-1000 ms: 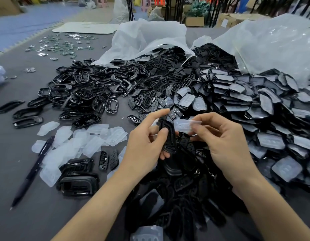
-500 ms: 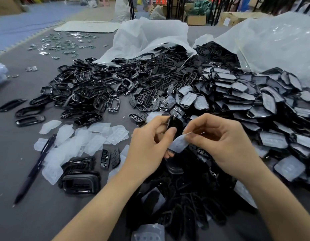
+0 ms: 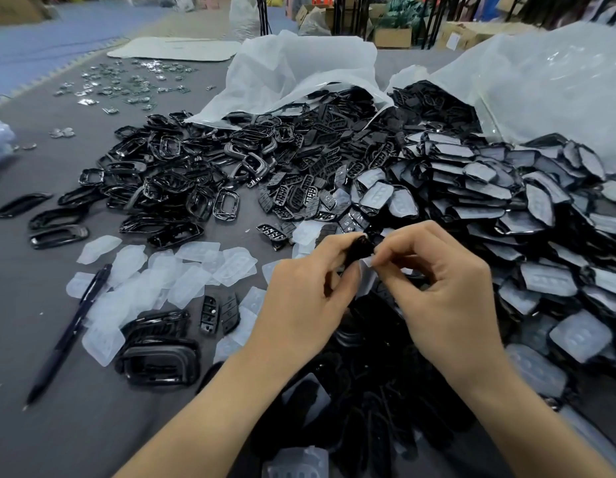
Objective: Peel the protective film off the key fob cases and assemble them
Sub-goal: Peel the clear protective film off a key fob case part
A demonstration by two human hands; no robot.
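Hands meet over the near part of a grey table [image 3: 41, 436], just above a dark heap of black parts. The left hand [image 3: 305, 301] grips a small black key fob case [image 3: 363, 248] between curled thumb and fingers, holding it up at the centre of the view. The right hand [image 3: 444, 298] pinches a corner of translucent protective film [image 3: 367, 265] between thumb and forefinger, right beside the case, its other fingers curled in. The film hangs down between the two hands; whether its upper end is attached to the case cannot be told. To the left, loose peeled films [image 3: 155, 281] lie scattered on the table, with a dark pen [image 3: 72, 326] along their left edge and a few stacked frames [image 3: 158, 353] at their near side. Farther back, a heap of open black frames [image 3: 161, 181] spreads to the left, a patch of button inserts [image 3: 299, 181] lies in the middle, and a large heap of film-covered cases [image 3: 506, 201] fills the right. Two pale plastic bags [image 3: 299, 70] lie open behind the heaps, parts spilling from their mouths.
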